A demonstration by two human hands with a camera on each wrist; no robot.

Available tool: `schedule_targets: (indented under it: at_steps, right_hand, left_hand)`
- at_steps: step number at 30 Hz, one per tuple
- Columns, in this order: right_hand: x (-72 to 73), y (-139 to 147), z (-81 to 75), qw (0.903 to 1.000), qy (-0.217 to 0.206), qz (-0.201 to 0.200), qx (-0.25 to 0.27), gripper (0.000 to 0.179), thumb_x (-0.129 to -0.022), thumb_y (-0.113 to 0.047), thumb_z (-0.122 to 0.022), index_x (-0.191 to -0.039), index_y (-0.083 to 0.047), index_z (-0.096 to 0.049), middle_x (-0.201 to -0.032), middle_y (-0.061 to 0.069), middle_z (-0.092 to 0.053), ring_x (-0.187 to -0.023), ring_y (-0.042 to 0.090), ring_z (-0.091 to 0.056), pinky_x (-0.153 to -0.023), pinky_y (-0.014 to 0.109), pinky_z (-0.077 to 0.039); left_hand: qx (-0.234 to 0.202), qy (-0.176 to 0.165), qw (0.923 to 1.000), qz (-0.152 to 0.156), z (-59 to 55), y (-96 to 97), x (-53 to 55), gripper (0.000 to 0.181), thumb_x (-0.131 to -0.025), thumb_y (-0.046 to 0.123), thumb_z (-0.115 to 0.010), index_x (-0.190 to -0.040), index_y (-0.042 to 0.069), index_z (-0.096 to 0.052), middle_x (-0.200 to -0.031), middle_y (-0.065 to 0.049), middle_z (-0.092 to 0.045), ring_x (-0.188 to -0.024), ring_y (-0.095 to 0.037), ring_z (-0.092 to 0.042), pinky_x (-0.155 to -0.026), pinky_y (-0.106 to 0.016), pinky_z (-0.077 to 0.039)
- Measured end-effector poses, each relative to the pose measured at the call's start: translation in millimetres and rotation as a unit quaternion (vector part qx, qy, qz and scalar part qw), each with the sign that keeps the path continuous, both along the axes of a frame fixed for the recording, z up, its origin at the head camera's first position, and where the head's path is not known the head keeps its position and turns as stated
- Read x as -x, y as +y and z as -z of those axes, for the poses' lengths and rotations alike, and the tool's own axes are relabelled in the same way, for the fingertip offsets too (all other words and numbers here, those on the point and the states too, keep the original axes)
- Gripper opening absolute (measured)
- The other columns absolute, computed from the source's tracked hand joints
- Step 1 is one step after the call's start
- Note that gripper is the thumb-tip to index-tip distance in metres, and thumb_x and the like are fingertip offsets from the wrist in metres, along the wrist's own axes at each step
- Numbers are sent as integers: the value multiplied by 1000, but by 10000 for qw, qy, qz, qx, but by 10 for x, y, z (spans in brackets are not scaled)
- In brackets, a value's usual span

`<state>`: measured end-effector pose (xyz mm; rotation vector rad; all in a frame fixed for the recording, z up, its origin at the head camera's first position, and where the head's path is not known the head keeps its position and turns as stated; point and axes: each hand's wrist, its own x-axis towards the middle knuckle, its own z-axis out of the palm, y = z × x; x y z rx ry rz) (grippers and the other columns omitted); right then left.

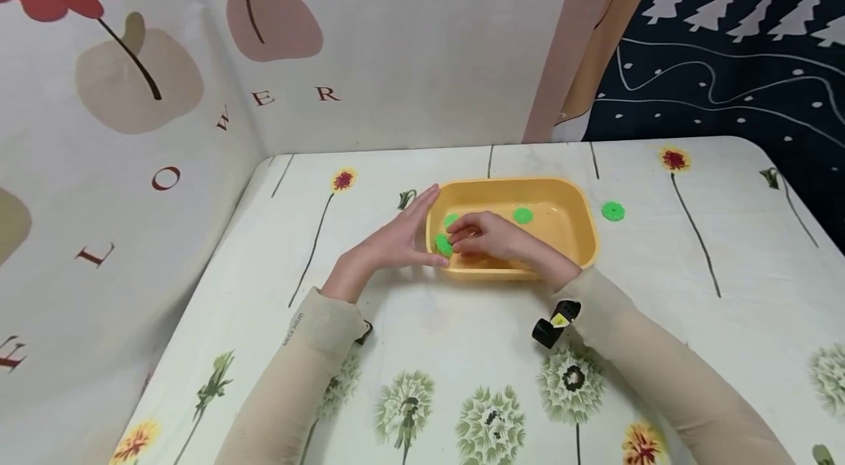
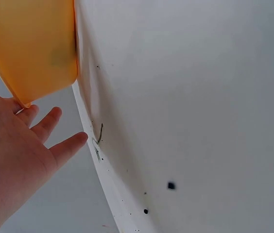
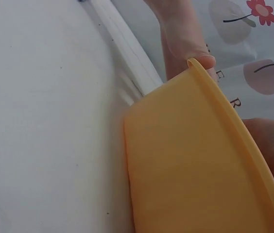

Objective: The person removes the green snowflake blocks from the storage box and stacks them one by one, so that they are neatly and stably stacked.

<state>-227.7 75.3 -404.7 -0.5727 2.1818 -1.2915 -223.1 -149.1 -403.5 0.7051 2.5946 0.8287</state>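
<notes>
A yellow-orange plastic tub stands on the table. My left hand lies against its left end, fingers spread and straight along the rim, thumb at the near corner. In the left wrist view the same hand touches the tub's rim. Inside the tub, my right hand has bent fingers and pinches a tilted green notched disc by the left wall. Another green disc lies just beyond its fingertips, and one more lies farther right. The right wrist view shows mostly the tub's outer wall.
On the table right of the tub lies a green notched disc. The table is covered by a white flower-print cloth. A printed curtain hangs behind and left; a dark tree-print cloth hangs at the back right.
</notes>
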Motion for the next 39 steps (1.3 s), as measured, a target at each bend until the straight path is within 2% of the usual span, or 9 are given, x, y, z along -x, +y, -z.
schedule_targets:
  at_steps: [7, 14, 28, 39]
  right_hand:
    - [-16, -10, 43, 9953, -158, -868, 389, 37, -99, -4, -57, -133, 9, -55, -128, 24, -65, -118, 31, -65, -99, 33, -55]
    - [-31, 10, 30, 9914, 72, -1305, 57, 27, -97, -7, -62, -122, 4, -66, -118, 17, -71, -109, 20, -68, -96, 29, -55]
    - [-16, 38, 38, 9923, 109, -1231, -84, 23, -96, -10, -64, -114, 3, -71, -109, 14, -74, -89, 6, -64, -84, 20, -53]
    - [-22, 45, 22, 9951, -13, -986, -28, 19, -97, -9, -62, -110, 1, -73, -103, 10, -75, -77, 7, -59, -76, 21, -50]
  left_hand:
    - [-31, -104, 9999, -25, -16, 0, -8, 124, -78, 52, -81, -161, 26, 8, -169, 9, 11, -158, -23, 0, -122, -58, -24]
    - [-83, -65, 9999, -1, -16, 2, -4, 124, -79, 49, -82, -161, 24, 7, -169, 8, 10, -158, -23, 0, -123, -56, -23]
    - [-116, -66, 9999, 3, 0, 10, 5, 124, -79, 46, -83, -161, 23, 7, -169, 6, 10, -158, -23, 0, -124, -56, -21]
    - [-107, -94, 9999, -2, 1, 8, 7, 124, -78, 49, -82, -161, 25, 8, -169, 8, 10, -158, -22, 1, -124, -56, -21]
